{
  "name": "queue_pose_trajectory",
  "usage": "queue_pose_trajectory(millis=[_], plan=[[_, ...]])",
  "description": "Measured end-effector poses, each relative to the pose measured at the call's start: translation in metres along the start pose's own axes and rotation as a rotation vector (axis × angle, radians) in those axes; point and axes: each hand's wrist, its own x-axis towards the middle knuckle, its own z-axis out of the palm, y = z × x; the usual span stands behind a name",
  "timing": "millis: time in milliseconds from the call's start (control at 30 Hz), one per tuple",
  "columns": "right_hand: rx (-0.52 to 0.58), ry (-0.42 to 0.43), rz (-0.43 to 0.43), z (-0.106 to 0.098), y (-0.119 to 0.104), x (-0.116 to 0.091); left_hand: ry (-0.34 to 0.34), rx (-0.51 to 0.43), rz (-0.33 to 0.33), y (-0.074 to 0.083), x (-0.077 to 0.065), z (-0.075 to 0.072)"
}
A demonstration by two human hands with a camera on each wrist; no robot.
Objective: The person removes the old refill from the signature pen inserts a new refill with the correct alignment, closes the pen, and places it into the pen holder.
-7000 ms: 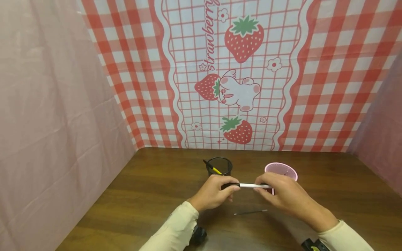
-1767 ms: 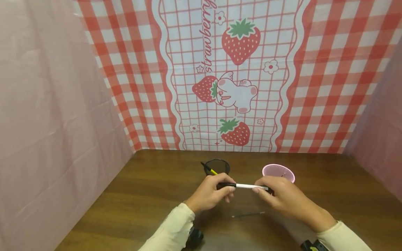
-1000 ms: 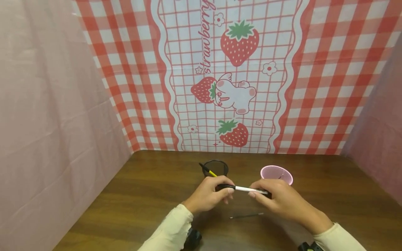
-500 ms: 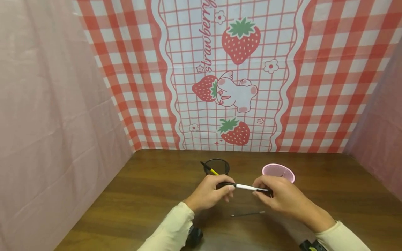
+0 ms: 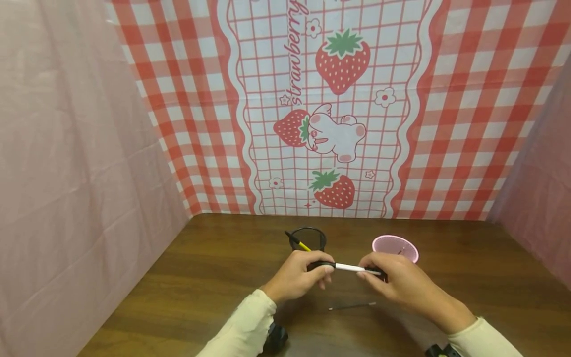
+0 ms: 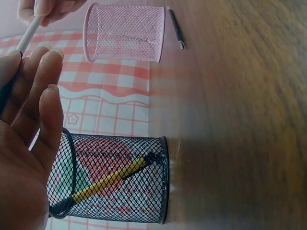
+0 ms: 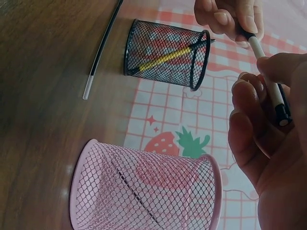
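Note:
Both hands hold one pen (image 5: 348, 267) level above the table, its white barrel bridging the gap between them. My left hand (image 5: 300, 275) pinches the black part at the left between thumb and fingers. At the other end, my right hand (image 5: 403, 286) grips the pen between thumb and curled fingers; the right wrist view shows a black end (image 7: 284, 117) with a clip there. Below the hands a thin dark pen refill (image 5: 352, 306) with a clear tip lies on the table. Each hand covers part of the pen.
Behind my left hand stands a black mesh pen cup (image 5: 324, 239) holding a yellow-and-black pen (image 5: 304, 245). A pink mesh cup (image 5: 379, 240) stands behind my right hand, with a thin dark piece (image 7: 136, 194) inside. A checked strawberry cloth (image 5: 339, 119) hangs beyond the brown table (image 5: 200, 277).
The right thumb and fingers have shifted on the pen, and more of its dark, clipped end shows beside the thumb. The left hand keeps its hold; cups and refill stay where they were.

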Motion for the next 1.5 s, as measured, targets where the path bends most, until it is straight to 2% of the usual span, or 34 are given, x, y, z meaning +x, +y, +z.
queue_pose_trajectory(millis=[433,933,1500], plan=[[0.009,-0.048,0.062,-0.0012,-0.0034,-0.0022,0.004,0.012,-0.008,-0.0005,0.0012,0.0013],[0.012,-0.049,0.034,-0.0002,-0.0028,-0.0031,-0.004,-0.001,0.024,-0.0014,-0.0012,0.0002],[0.026,-0.057,0.012,-0.0014,-0.0008,-0.0014,0.008,0.009,0.012,0.0064,-0.0002,0.0033]])
